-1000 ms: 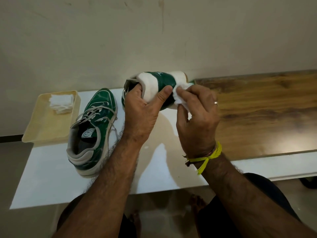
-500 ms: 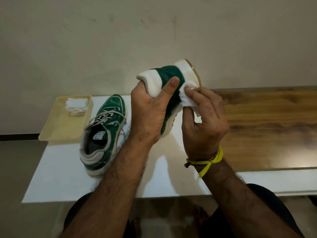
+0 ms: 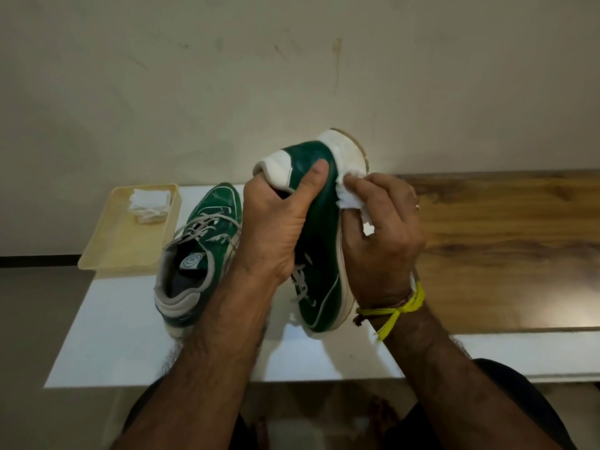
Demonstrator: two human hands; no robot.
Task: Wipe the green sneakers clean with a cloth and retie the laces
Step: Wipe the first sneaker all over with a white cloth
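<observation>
The held sneaker point(image 3: 319, 228) has swung from lying level to heel-up above the bench point(image 3: 130, 336), left hand point(image 3: 276, 222) fingers clamped around its collar, while right hand point(image 3: 383, 228) fingers pinch the cloth point(image 3: 349, 199) against the heel sole, so wiping continues, laces untied.

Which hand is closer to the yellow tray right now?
Left. The left hand grips the raised sneaker just right of the tray; the right hand, holding the cloth, is farther right, beyond that sneaker.

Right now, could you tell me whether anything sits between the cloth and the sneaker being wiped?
Nothing visible does: the right hand presses the white cloth directly against the held sneaker, gripped by the left hand.
</observation>
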